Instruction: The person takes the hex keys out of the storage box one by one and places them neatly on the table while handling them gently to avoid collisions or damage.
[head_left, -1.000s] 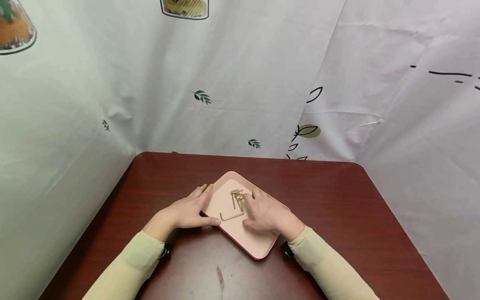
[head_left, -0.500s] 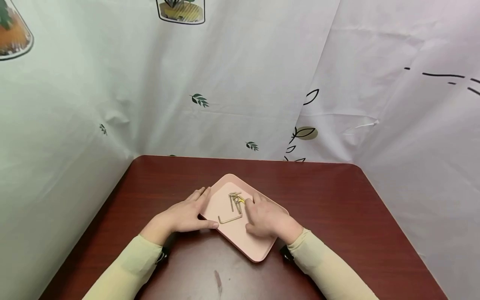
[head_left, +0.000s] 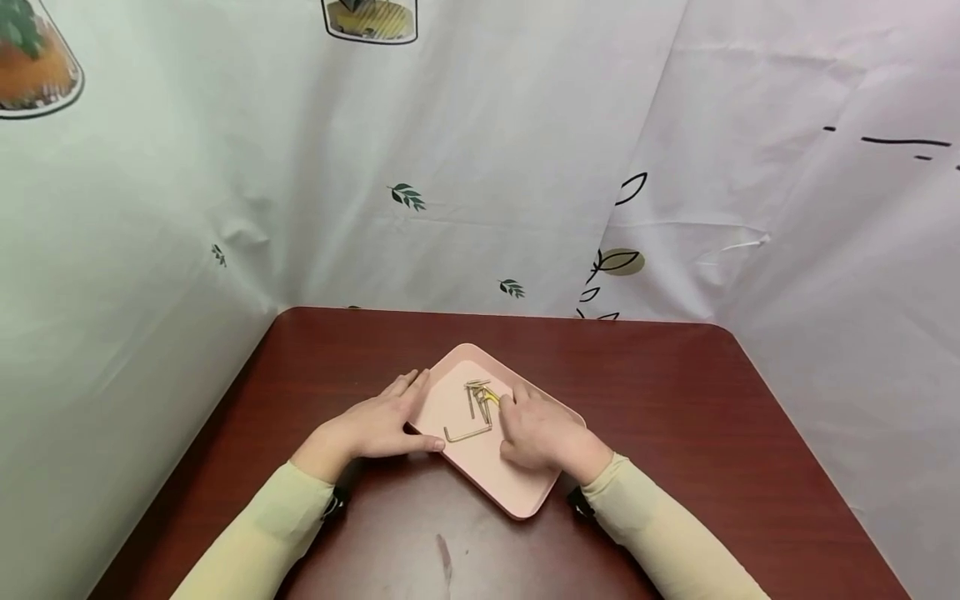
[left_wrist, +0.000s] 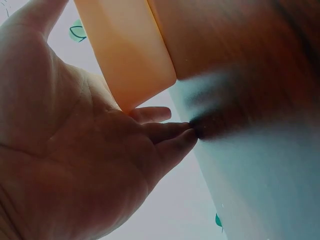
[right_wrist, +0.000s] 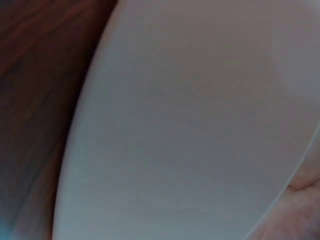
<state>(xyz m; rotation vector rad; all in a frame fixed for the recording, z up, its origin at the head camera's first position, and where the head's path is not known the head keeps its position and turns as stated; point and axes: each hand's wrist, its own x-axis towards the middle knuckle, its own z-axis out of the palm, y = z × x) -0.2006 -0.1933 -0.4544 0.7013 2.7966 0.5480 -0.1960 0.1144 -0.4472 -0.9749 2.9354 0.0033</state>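
A pink rectangular tray [head_left: 491, 482] sits at an angle on the table between both hands. Inside lies a small pile of brass-coloured hex keys [head_left: 471, 402], with a longer L-shaped hex key [head_left: 468, 434] nearer its front edge. My left hand [head_left: 380, 426] rests along the tray's left corner, fingers straight and thumb at the front rim; the left wrist view shows its palm against the tray wall [left_wrist: 132, 55]. My right hand [head_left: 538, 432] reaches over the tray with fingers curled, gripping a small yellow piece [head_left: 491, 396] at the pile. Its fingertips hide most of that piece.
The dark red wooden table [head_left: 645, 375] has rounded far corners. White printed curtains [head_left: 487, 167] hang close behind it and along both sides. In the right wrist view the tray wall [right_wrist: 175, 125] fills most of the picture.
The right hand's fingers have curled in at the pile, and the yellow piece now shows at its fingertips, drawn slightly right. The left hand has stayed at the tray's corner.
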